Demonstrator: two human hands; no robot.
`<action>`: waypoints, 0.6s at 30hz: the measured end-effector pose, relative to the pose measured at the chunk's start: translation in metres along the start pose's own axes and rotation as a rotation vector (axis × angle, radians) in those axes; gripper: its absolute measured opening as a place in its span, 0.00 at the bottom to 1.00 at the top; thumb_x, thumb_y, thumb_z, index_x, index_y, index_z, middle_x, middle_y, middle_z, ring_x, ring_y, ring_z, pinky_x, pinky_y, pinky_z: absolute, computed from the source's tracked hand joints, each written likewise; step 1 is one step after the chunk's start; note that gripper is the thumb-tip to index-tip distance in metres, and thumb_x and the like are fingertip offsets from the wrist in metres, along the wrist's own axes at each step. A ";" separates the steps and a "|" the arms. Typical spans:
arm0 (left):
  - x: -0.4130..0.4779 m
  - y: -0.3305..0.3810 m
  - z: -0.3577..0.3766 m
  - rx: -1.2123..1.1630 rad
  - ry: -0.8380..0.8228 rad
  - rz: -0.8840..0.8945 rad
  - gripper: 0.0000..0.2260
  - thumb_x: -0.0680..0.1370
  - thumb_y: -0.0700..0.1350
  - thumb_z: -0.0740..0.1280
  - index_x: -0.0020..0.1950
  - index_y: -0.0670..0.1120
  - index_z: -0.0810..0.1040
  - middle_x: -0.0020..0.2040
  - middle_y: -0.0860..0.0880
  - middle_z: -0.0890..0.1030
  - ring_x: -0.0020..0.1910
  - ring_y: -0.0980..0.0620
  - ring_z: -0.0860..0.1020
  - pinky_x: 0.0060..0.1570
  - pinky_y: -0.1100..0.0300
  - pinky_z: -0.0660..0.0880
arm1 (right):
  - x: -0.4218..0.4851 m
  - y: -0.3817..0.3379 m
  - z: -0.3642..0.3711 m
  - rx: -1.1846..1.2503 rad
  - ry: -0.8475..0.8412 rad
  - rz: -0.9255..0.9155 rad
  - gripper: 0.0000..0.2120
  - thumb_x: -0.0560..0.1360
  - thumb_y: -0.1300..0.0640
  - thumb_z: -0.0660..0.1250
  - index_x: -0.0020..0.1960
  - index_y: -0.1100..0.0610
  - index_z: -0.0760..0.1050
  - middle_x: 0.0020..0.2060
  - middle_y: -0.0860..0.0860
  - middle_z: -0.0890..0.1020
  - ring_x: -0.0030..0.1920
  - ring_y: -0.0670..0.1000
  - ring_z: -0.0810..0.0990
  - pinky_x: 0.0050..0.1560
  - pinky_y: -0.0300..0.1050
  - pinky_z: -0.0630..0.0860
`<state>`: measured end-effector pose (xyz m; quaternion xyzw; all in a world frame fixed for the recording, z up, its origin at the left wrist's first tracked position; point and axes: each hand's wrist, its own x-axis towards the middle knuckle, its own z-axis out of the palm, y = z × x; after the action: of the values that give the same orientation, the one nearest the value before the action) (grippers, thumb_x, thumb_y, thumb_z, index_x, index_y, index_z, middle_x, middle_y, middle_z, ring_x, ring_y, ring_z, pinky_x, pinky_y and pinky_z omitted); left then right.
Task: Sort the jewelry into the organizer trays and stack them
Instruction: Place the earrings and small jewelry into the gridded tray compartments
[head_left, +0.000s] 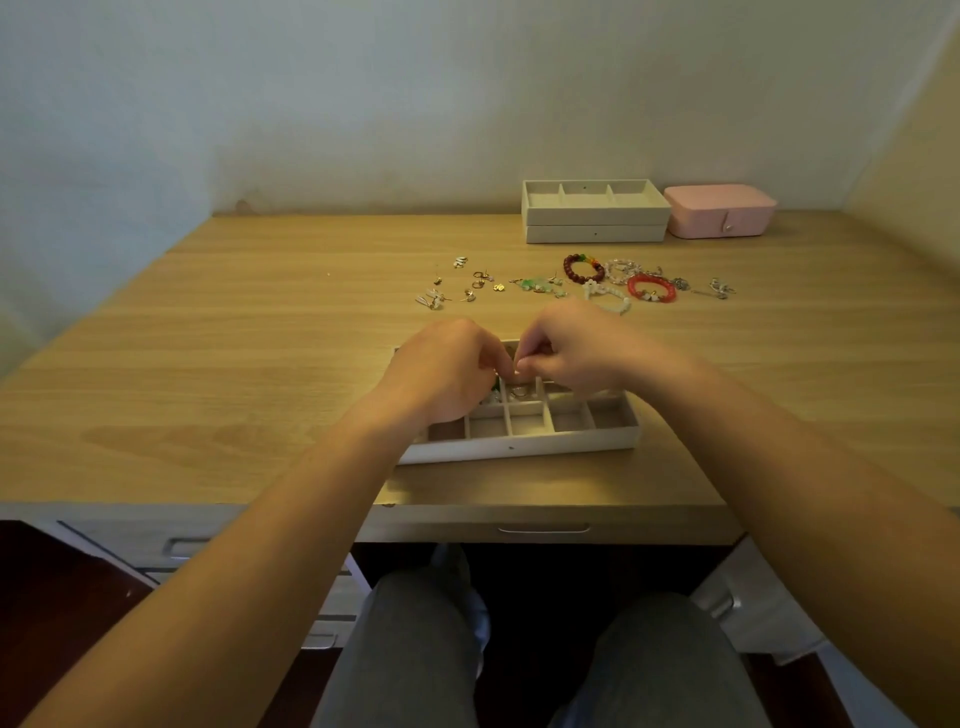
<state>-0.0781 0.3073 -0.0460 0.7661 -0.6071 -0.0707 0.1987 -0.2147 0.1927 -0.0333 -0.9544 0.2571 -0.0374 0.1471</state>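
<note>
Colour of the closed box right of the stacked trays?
Pale pink: the jewelry box shows best in the head view, the only one.

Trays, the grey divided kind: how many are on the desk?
3. The near tray lies in front; the upper tray sits on the lower tray at the back, beside a pink box. No others show.

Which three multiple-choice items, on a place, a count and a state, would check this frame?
1. The pink box sits: A left of the stacked trays; B right of them; C on top of them.
2. Trays in that stack: A one; B two; C four.
3. The pink box is: A open; B shut; C tipped on its side.
Answers: 1 B, it stands beside the stack's right end at the back of the desk. 2 B, one tray rests on another. 3 B, it stands level with its lid down.
</note>
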 end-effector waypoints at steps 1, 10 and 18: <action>0.000 0.000 0.000 -0.006 -0.002 0.003 0.15 0.76 0.41 0.64 0.45 0.60 0.85 0.44 0.53 0.76 0.49 0.49 0.77 0.50 0.53 0.76 | 0.000 0.003 -0.002 0.050 0.014 0.006 0.07 0.80 0.56 0.69 0.51 0.51 0.87 0.40 0.43 0.84 0.43 0.44 0.81 0.48 0.46 0.80; -0.001 0.005 0.003 0.009 -0.067 0.053 0.16 0.80 0.41 0.62 0.53 0.59 0.85 0.49 0.56 0.73 0.51 0.53 0.72 0.48 0.59 0.66 | -0.011 0.016 -0.007 0.173 -0.109 -0.003 0.12 0.80 0.59 0.67 0.54 0.48 0.87 0.40 0.35 0.80 0.40 0.38 0.77 0.38 0.29 0.69; 0.002 0.001 0.004 0.016 -0.052 0.041 0.16 0.79 0.42 0.62 0.51 0.58 0.86 0.49 0.56 0.74 0.51 0.54 0.73 0.48 0.57 0.68 | -0.009 0.013 -0.005 0.158 -0.136 -0.024 0.11 0.80 0.58 0.67 0.54 0.48 0.86 0.42 0.37 0.81 0.45 0.41 0.78 0.46 0.36 0.74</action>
<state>-0.0799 0.3041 -0.0491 0.7528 -0.6283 -0.0817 0.1782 -0.2291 0.1852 -0.0325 -0.9432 0.2312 0.0055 0.2386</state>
